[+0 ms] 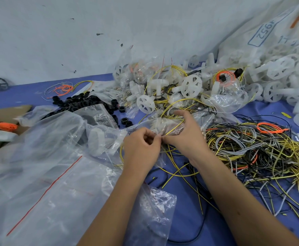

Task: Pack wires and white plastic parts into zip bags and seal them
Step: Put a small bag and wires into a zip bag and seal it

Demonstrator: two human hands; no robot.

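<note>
Blue cloth covers the work surface, a scuffed pale wall rising beyond the hands. Far up to the right of them leans a big sack of white parts, and the boxed print on it reads "1952"; the strokes beside that are too blurred to read. No other writing can be made out.

Centre stage: the left hand and right hand meet fingertip to fingertip, both pinching the near edge of a small clear zip bag. That bag lies just beyond the fingers, its long axis running left to right, with a white plastic part and a yellow wire slanting through it.

Right of the right hand sprawls a tangle of wires: yellow, black, grey, orange. Left of the left hand, large clear bags, one with a red seal line running diagonally. Beyond the hands, white wheel-shaped parts pile up, with black rings off to the left.
</note>
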